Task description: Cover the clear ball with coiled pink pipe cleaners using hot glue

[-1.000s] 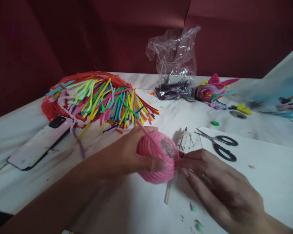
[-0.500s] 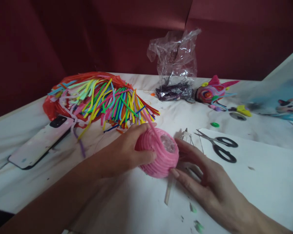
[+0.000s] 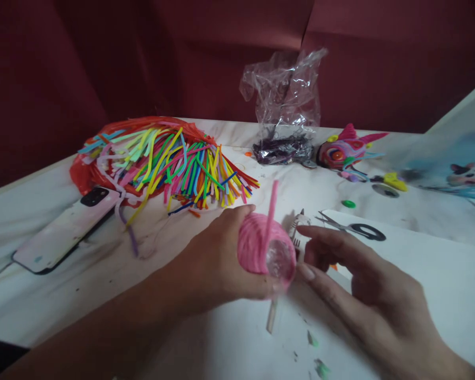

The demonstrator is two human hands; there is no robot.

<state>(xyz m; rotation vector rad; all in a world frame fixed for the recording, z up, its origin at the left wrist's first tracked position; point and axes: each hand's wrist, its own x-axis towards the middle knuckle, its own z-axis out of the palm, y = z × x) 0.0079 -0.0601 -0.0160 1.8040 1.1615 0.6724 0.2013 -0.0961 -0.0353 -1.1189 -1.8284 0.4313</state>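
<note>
My left hand [image 3: 229,264] is wrapped around a round form wound in pink pipe cleaner [image 3: 255,240]. The form is tilted so its open, clear plastic end [image 3: 279,258] faces right and toward me. One loose pipe cleaner end [image 3: 272,211] sticks up from its rim. My right hand [image 3: 352,279] is just right of the form, thumb and forefinger apart, holding nothing that I can see. Behind the right fingertips lies a glue gun [image 3: 300,221], mostly hidden; a glue stick [image 3: 272,316] shows below the pink form.
Many coloured pipe cleaners [image 3: 193,169] spill from a red bag [image 3: 81,174] at the left, beside a phone [image 3: 67,229]. Scissors [image 3: 352,228] lie on white paper [image 3: 431,264]. Farther back are a clear bag [image 3: 288,105] and a colourful pipe-cleaner fish [image 3: 342,150].
My left hand has turned the pink form, moving it slightly right, and its loose end now points upward. My right hand has come off the form and moved right, over part of the scissors.
</note>
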